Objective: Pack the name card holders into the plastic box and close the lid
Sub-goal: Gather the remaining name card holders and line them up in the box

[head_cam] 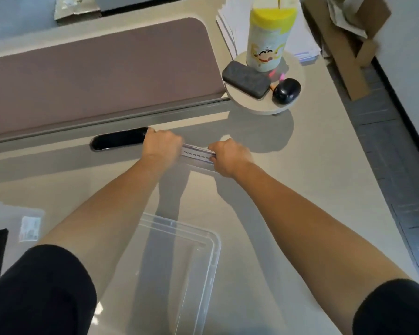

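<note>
Name card holders (198, 153), head view: held over the far part of the desk (300, 189), left hand (161, 146) and right hand (230, 157) each gripping one end; plastic box (215, 250) lidless, nearer the person, well apart.

Table (312, 165): one.
Hands: two, left hand (161, 146) and right hand (229, 157).
Name card holders (197, 153): one flat bundle gripped between them; piece count cannot be told.
Plastic box (214, 257), clear: one.
Translucent flat piece (7, 218), labelled: one.
Round stand (257, 106): one, bearing one yellow-capped bottle (267, 37), one dark case (246, 79), one black mouse (286, 90).
Paper stack (230, 27): one.
Partition panel (102, 76): one.
Cable slot (119, 142): one.
</note>
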A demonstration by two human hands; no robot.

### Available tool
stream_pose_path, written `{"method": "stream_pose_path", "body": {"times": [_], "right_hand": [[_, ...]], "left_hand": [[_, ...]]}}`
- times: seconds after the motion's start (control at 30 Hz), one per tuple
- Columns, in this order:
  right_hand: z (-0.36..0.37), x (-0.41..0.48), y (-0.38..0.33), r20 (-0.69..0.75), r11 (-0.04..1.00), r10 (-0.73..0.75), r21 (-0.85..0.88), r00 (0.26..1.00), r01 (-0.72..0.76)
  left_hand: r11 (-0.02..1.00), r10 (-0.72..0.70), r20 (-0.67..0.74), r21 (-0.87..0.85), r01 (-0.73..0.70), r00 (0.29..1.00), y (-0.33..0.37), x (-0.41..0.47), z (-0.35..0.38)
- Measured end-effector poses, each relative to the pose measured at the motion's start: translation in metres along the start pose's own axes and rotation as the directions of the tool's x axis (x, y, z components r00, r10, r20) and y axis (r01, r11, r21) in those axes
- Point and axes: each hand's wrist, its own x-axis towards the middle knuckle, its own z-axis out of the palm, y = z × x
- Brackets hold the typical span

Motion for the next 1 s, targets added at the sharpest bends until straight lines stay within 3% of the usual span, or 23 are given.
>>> {"method": "stream_pose_path", "body": {"times": [0.13, 0.27, 0.33, 0.4, 0.43, 0.53, 0.67, 0.77, 0.87, 1.0], "right_hand": [[-0.001, 0.0, 0.024, -0.091, 0.924, 0.129, 0.373, 0.987, -0.086], [0.0, -0.014, 0.016, -0.183, 0.861, 0.056, 0.507, 0.981, 0.045], [-0.002, -0.023, -0.001, -0.163, 0.764, 0.03, 0.64, 0.986, 0.083], [-0.004, -0.028, -0.025, -0.096, 0.589, 0.024, 0.806, 0.995, 0.063], [-0.005, -0.03, -0.04, -0.071, 0.536, 0.034, 0.843, 0.997, 0.042], [-0.003, -0.044, -0.088, -0.085, 0.607, 0.027, 0.793, 0.996, 0.051], [0.004, -0.077, -0.155, -0.105, 0.459, -0.054, 0.881, 0.993, 0.118], [0.002, -0.111, -0.209, -0.118, 0.468, -0.101, 0.871, 0.988, 0.151], [0.001, -0.151, -0.267, -0.153, 0.492, -0.185, 0.84, 0.971, 0.227], [-0.001, -0.206, -0.348, -0.141, 0.48, -0.233, 0.844, 0.962, 0.24]], "left_hand": [[0.996, 0.086, -0.037, 0.037, -0.085, 0.996, -0.003, -0.017, 0.003], [0.988, 0.099, -0.101, -0.112, -0.111, 0.99, -0.002, -0.052, -0.002], [0.967, 0.033, -0.116, -0.247, -0.061, 0.993, -0.005, -0.074, -0.003], [0.936, -0.04, -0.115, -0.352, -0.003, 0.993, -0.011, -0.098, 0.001], [0.919, -0.077, -0.109, -0.393, 0.028, 0.991, -0.013, -0.112, 0.003], [0.85, -0.19, -0.098, -0.515, 0.113, 0.977, -0.021, -0.157, 0.011], [0.778, -0.36, -0.111, -0.583, 0.233, 0.926, -0.049, -0.229, 0.02], [0.706, -0.43, -0.097, -0.656, 0.267, 0.897, -0.076, -0.289, 0.025], [0.52, -0.399, -0.002, -0.824, 0.224, 0.917, -0.11, -0.358, 0.046], [0.023, -0.161, 0.105, -0.994, 0.11, 0.981, -0.156, -0.466, 0.078]]}}
